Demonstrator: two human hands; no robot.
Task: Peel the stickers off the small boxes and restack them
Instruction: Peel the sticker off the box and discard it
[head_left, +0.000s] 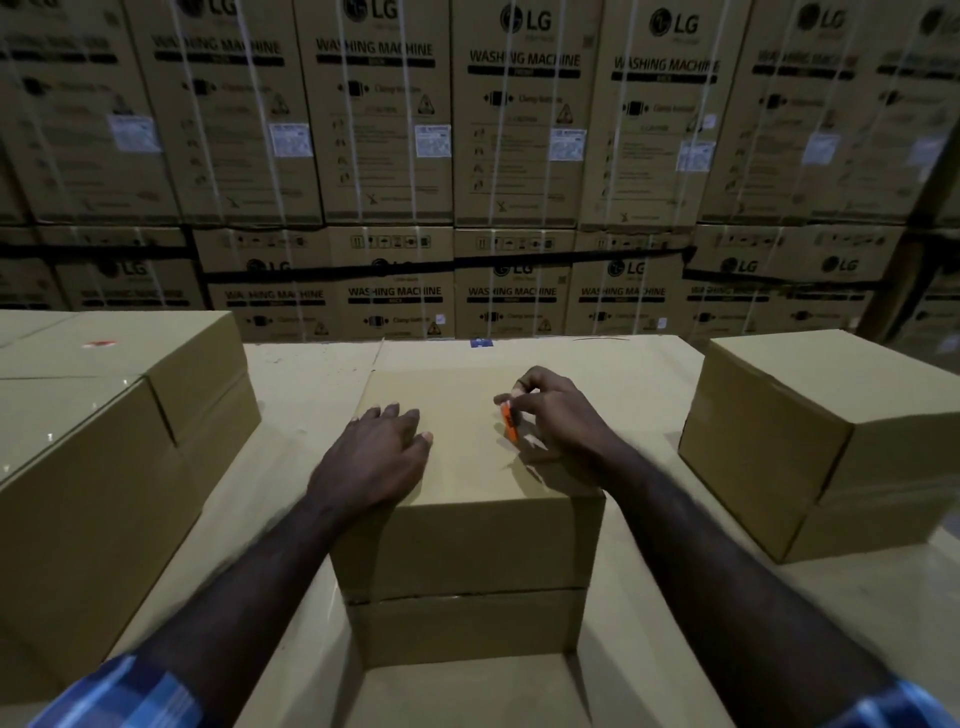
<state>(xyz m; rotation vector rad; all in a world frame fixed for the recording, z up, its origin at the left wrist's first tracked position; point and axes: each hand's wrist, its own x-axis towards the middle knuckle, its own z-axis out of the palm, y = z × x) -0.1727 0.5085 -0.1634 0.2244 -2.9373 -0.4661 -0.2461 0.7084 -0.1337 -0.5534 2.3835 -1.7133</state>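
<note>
On box (457, 467), right hand (556, 415) pinches sticker (508, 418).

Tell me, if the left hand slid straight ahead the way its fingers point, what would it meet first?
Probably nothing soon: the left hand lies flat on the middle box, and only bare box top lies ahead. Depth is unclear.

1. From twelve o'clock across my view, the stacked cartons (524, 114) read "LG" and "WASHING MACHINE".
2. Their white labels (432, 139) are too blurred for me to read.
3. I read nothing on the small boxes.
</note>
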